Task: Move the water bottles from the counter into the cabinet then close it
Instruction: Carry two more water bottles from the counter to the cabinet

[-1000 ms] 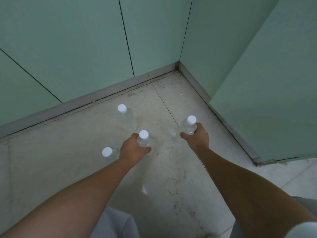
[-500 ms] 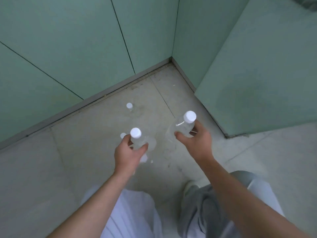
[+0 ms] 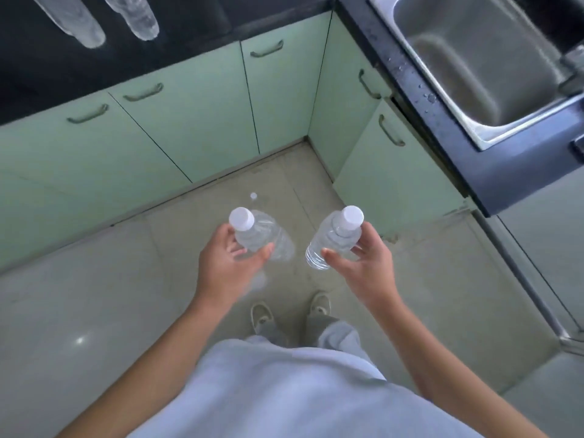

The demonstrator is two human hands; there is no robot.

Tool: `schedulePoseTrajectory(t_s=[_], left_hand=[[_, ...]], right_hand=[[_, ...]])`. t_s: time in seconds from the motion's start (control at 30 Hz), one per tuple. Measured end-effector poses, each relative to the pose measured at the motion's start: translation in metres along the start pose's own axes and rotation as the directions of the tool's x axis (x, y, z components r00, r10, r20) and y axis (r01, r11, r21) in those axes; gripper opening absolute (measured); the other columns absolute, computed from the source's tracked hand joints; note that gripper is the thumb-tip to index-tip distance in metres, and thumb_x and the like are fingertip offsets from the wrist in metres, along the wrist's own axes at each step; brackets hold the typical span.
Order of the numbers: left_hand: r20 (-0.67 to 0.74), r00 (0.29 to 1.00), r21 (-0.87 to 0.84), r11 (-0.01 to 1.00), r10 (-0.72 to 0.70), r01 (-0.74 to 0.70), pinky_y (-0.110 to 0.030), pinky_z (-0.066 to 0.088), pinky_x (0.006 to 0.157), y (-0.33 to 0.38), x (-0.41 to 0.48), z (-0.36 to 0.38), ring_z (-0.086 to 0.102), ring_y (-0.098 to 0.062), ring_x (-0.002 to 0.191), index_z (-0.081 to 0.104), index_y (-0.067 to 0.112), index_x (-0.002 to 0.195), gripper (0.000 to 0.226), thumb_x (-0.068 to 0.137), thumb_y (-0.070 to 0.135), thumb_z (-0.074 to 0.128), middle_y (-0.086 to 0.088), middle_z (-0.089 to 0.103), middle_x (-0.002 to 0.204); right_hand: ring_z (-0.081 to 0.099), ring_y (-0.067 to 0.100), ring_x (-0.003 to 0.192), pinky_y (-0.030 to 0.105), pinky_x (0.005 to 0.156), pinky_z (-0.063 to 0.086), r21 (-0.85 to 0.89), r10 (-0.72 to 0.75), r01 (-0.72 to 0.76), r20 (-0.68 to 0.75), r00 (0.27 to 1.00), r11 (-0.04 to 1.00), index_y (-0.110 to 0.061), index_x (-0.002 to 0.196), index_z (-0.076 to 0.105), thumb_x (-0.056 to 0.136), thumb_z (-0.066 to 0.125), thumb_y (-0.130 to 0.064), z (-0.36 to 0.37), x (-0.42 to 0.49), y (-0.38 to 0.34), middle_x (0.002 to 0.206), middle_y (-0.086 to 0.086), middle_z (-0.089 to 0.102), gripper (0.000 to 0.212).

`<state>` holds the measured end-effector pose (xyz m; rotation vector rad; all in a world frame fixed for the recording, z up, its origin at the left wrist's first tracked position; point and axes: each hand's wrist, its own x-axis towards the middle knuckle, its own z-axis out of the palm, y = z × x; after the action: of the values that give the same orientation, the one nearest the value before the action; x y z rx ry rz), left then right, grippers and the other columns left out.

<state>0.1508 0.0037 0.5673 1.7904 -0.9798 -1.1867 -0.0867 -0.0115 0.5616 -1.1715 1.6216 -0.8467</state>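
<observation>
Our left hand (image 3: 232,267) clasps one water bottle (image 3: 257,235), our right hand (image 3: 363,263) another bottle (image 3: 331,241), both above the floor (image 3: 94,295) before the ajar cabinet door (image 3: 388,172); two bottles (image 3: 79,17) stand on the desk (image 3: 189,23).

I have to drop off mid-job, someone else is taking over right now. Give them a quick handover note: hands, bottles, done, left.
Left hand: holds a capped bottle.
Right hand: holds a second capped bottle.
Person stands, both bottles held over the floor.
One more bottle stands on the floor near the cabinet corner.
Two bottles lie on the dark counter.
One cabinet door under the sink stands ajar.
Left: all bottles into the cabinet, then close it.
</observation>
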Motion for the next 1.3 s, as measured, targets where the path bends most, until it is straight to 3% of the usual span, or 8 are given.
schedulePoseTrajectory(t_s=[0.17, 0.23, 0.3, 0.43, 0.63, 0.87, 1.1, 1.3], left_hand=[[-0.196, 0.979, -0.047, 0.997, 0.047, -0.057, -0.032, 0.055, 0.082, 0.016, -0.043, -0.032, 0.065, -0.021, 0.082, 0.058, 0.017, 0.097, 0.043, 0.071, 0.025, 0.091, -0.018, 0.063, 0.09], [-0.294, 0.954, -0.007, 0.998, 0.063, -0.068, -0.012, 0.049, 0.069, 0.015, -0.052, -0.043, 0.065, -0.008, 0.081, 0.058, 0.031, 0.093, 0.04, 0.072, 0.022, 0.091, 0.004, 0.068, 0.09], [-0.36, 0.928, 0.037, 0.996, 0.092, -0.084, -0.001, 0.044, 0.072, 0.016, -0.059, -0.057, 0.064, 0.014, 0.09, 0.059, 0.039, 0.095, 0.044, 0.069, 0.025, 0.092, 0.023, 0.068, 0.095], [-0.504, 0.863, -0.019, 0.999, 0.032, -0.049, -0.002, 0.046, 0.071, 0.015, -0.078, -0.083, 0.067, 0.01, 0.091, 0.064, 0.028, 0.101, 0.044, 0.068, 0.023, 0.093, 0.014, 0.073, 0.101], [-0.742, 0.655, -0.161, 0.986, -0.142, 0.031, 0.0, 0.043, 0.07, 0.009, -0.116, -0.089, 0.063, 0.011, 0.091, 0.062, 0.023, 0.108, 0.049, 0.07, 0.024, 0.092, 0.005, 0.07, 0.106], [-0.861, 0.279, -0.433, 0.901, -0.425, 0.033, -0.024, 0.054, 0.086, -0.017, -0.208, -0.067, 0.071, 0.0, 0.096, 0.065, 0.026, 0.108, 0.045, 0.071, 0.026, 0.092, 0.013, 0.075, 0.105], [-0.804, -0.157, -0.583, 0.813, -0.574, 0.012, -0.015, 0.047, 0.074, -0.038, -0.324, -0.034, 0.069, -0.007, 0.099, 0.063, 0.028, 0.115, 0.051, 0.072, 0.031, 0.09, 0.01, 0.072, 0.111], [-0.691, -0.354, -0.644, 0.759, -0.631, -0.097, -0.024, 0.051, 0.079, -0.07, -0.384, -0.028, 0.07, -0.006, 0.099, 0.063, 0.03, 0.112, 0.048, 0.072, 0.029, 0.09, 0.013, 0.072, 0.108]], right_hand=[[0.072, 0.007, 0.09, 0.045, 0.09, 0.057, -0.046, -0.072, 0.071, -0.021, 0.997, 0.996, -0.032, 0.103, 0.068, 0.07, 0.088, -0.023, 0.005, -0.024, -0.029, 0.095, -0.013, 0.075, 0.04], [0.072, 0.004, 0.09, 0.044, 0.09, 0.057, -0.078, -0.102, 0.101, -0.009, 0.995, 0.992, -0.035, 0.103, 0.067, 0.069, 0.088, -0.029, 0.012, -0.025, -0.044, 0.094, -0.017, 0.075, 0.04], [0.071, 0.001, 0.09, 0.041, 0.089, 0.057, -0.103, -0.145, 0.148, 0.035, 0.989, 0.984, -0.036, 0.102, 0.066, 0.068, 0.089, -0.031, 0.02, -0.022, -0.063, 0.093, -0.02, 0.075, 0.041], [0.07, -0.004, 0.088, 0.034, 0.087, 0.058, -0.144, -0.232, 0.263, 0.198, 0.952, 0.954, -0.037, 0.1, 0.066, 0.067, 0.09, -0.032, 0.038, -0.016, -0.101, 0.092, -0.023, 0.074, 0.041], [0.069, -0.006, 0.087, 0.036, 0.085, 0.057, -0.181, -0.283, 0.414, 0.491, 0.824, 0.892, -0.035, 0.09, 0.064, 0.063, 0.089, -0.042, 0.083, 0.0, -0.126, 0.088, -0.025, 0.073, 0.038], [0.067, -0.009, 0.088, 0.03, 0.083, 0.057, -0.133, -0.223, 0.605, 0.851, 0.476, 0.785, -0.039, 0.1, 0.065, 0.064, 0.086, -0.045, 0.138, -0.017, -0.128, 0.089, -0.031, 0.071, 0.042], [0.068, -0.007, 0.091, 0.032, 0.086, 0.058, 0.07, -0.143, 0.705, 0.989, 0.046, 0.706, -0.04, 0.106, 0.065, 0.063, 0.087, -0.046, 0.205, -0.108, -0.129, 0.094, -0.03, 0.071, 0.048], [0.071, -0.001, 0.09, 0.036, 0.088, 0.059, 0.192, -0.095, 0.701, 0.98, -0.175, 0.687, -0.036, 0.101, 0.067, 0.066, 0.089, -0.033, 0.248, -0.198, -0.131, 0.093, -0.022, 0.074, 0.042]])
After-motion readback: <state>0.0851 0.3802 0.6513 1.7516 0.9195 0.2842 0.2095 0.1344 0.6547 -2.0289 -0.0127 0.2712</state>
